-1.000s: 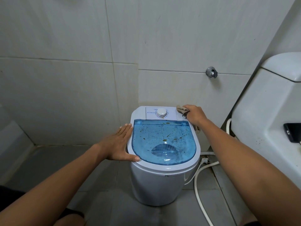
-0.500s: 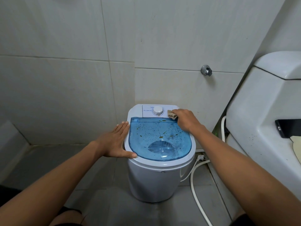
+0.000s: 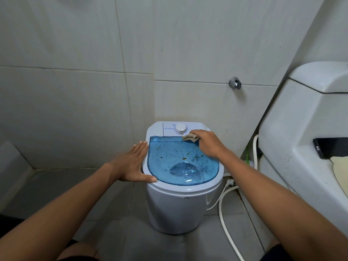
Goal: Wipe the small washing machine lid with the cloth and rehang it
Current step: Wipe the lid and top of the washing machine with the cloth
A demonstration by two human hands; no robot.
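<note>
Fingers (image 3: 195,133) of the right hand (image 3: 208,146) are seen curled down over a small tan cloth (image 3: 190,137), which is held bunched beneath them and pressed onto the far right corner of the blue see-through lid (image 3: 180,162); only the cloth's left edge shows past the fingertips. Left hand (image 3: 132,162) is laid flat against the left side of the washing machine (image 3: 175,206), fingers straight and together along the white rim (image 3: 185,189), thumb spread forward across the rim's near left part; nothing is held in it. Lid is closed and lies level in the rim. Brown specks and smears are scattered over its middle and right portions, and a moulded scoop-shaped recess is seen toward its near edge. Just behind the cloth a white control panel is noted with a round dial (image 3: 180,128); the cloth lies beside the dial, apart from it. Machine stands on a grey tiled floor (image 3: 56,189) against a tiled wall. White hose (image 3: 225,223) is seen trailing along the floor to the machine's right. Chrome wall fitting (image 3: 235,83) is mounted higher up on the wall. White toilet cistern (image 3: 301,129) occupies the right edge, with a dark phone (image 3: 330,147) resting on it.
</note>
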